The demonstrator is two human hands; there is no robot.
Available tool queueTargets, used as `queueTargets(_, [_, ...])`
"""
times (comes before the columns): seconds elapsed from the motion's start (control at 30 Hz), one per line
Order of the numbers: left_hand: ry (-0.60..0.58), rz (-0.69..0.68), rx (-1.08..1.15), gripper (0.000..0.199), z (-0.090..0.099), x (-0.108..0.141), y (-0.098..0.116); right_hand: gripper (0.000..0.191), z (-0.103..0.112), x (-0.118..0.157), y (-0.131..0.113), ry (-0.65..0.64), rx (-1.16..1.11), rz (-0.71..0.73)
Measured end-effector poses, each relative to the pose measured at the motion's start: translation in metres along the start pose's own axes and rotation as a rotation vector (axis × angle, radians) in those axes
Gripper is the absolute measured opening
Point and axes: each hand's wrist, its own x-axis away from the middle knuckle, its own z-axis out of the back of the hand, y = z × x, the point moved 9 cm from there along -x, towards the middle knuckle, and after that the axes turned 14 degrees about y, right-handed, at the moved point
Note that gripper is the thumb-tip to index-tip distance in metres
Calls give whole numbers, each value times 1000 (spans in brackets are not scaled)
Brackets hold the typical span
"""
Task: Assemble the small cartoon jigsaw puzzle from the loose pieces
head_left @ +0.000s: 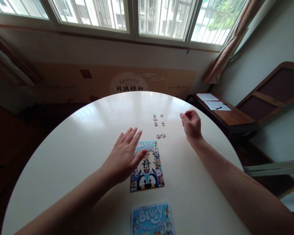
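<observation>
A partly filled jigsaw puzzle [148, 181] with a blue cartoon dog lies on the white table, pale gaps showing in its middle. Over its left side my left hand [124, 153] is spread flat, fingers apart, covering part of the picture; whether it touches cannot be told. Several loose puzzle pieces [155, 120] lie beyond the puzzle, and two of them [161, 136] sit close to its top edge. To the right of these pieces, my right hand [191, 124] is closed with thumb and fingers together; anything inside it is hidden.
A blue "Bluey" picture sheet [152, 220] lies at the near side of the round white table [75, 156]. Right of the table, a wooden bench [235, 117] bears papers [217, 105] and a pen. Windows and a printed cardboard panel [98, 81] are behind.
</observation>
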Motion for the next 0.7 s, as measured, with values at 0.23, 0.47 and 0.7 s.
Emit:
queueTargets(0.23, [254,162,179,64,23,-10,-37,32,-16,8,9,-46,10,-72])
queueTargets(0.47, [386,188,344,60,37,-10,-37,24,-31,17,0,-244,97,-23])
queueTargets(0.7, [442,181,359,56,46,-11,-41,29,-49,56,-41,-752,274,235])
